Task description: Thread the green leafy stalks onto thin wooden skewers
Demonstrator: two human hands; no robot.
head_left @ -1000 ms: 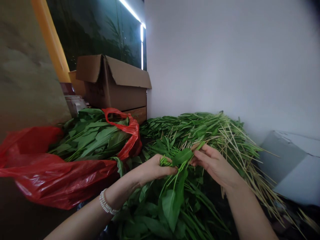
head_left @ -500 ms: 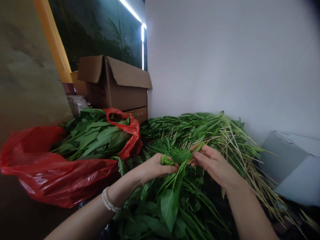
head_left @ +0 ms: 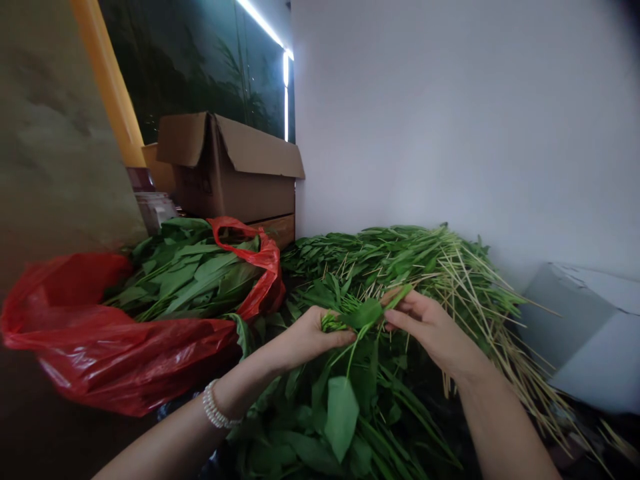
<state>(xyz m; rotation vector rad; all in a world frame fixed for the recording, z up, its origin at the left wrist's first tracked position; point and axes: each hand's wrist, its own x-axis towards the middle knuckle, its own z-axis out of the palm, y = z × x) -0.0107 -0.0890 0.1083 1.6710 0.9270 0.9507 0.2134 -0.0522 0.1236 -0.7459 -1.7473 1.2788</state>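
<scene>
My left hand is closed round a bunch of green leafy stems, their cut ends sticking out by the thumb and the leaves hanging down toward me. My right hand pinches a single green stem with a leaf and holds it against the bunch's cut ends. Both hands hover over a big heap of leafy greens with pale stalks that lies in front of me and runs off to the right. A bead bracelet is on my left wrist.
A red plastic bag full of green leaves lies open at the left. Behind it stands an open cardboard box before a dark glass tank. A white wall is behind the heap, and a grey box sits at the right.
The hands have risen slightly with the bunch. The hanging leaves have swung a little, and the right hand has pressed its stem closer to the bunch.
</scene>
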